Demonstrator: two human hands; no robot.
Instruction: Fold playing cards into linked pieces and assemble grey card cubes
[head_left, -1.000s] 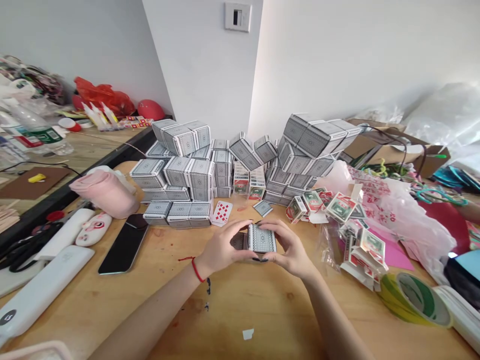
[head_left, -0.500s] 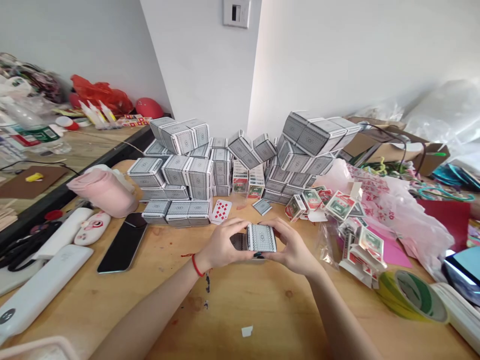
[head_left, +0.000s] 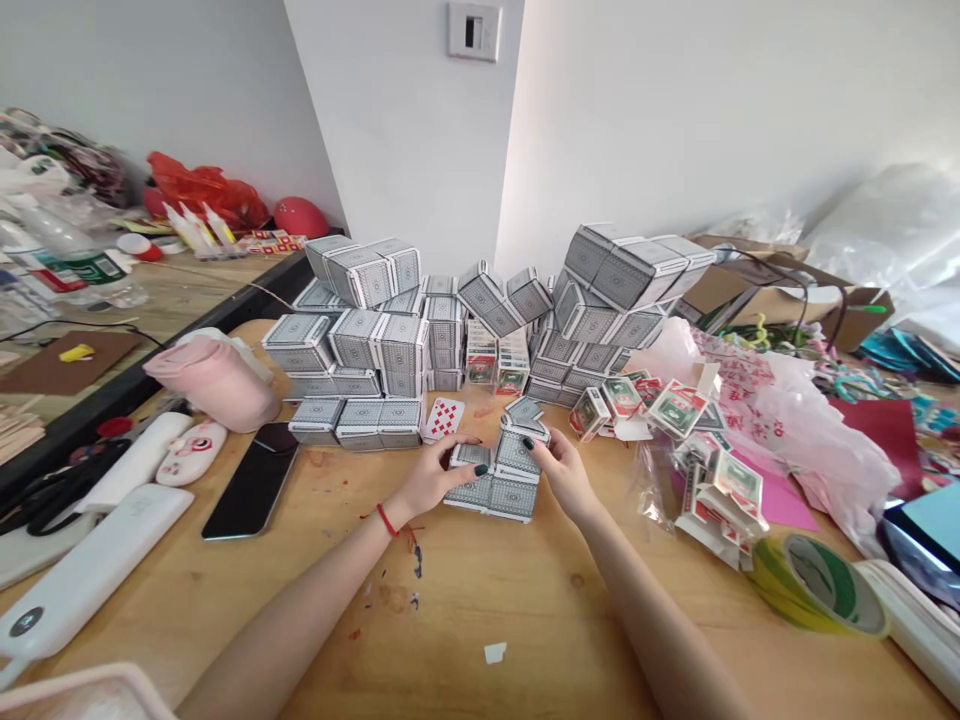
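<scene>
A small cluster of grey patterned card boxes (head_left: 495, 490) lies on the wooden table (head_left: 480, 610) in front of me. My left hand (head_left: 431, 478), with a red string at the wrist, grips the cluster's left side, thumb on a box top. From the right, my right hand (head_left: 561, 472) pinches a tilted grey box (head_left: 519, 450) that leans on the cluster. A loose red-diamond playing card (head_left: 442, 420) lies just behind my left hand.
A tall pile of grey card boxes (head_left: 390, 340) lines the wall. Red-green card boxes (head_left: 675, 410) and plastic bags lie right, with tape rolls (head_left: 817, 590). A black phone (head_left: 251, 480), white cases and a pink roll (head_left: 214, 380) sit left.
Both hands have come down and moved forward. The single box they held up is now set against several boxes on the table.
</scene>
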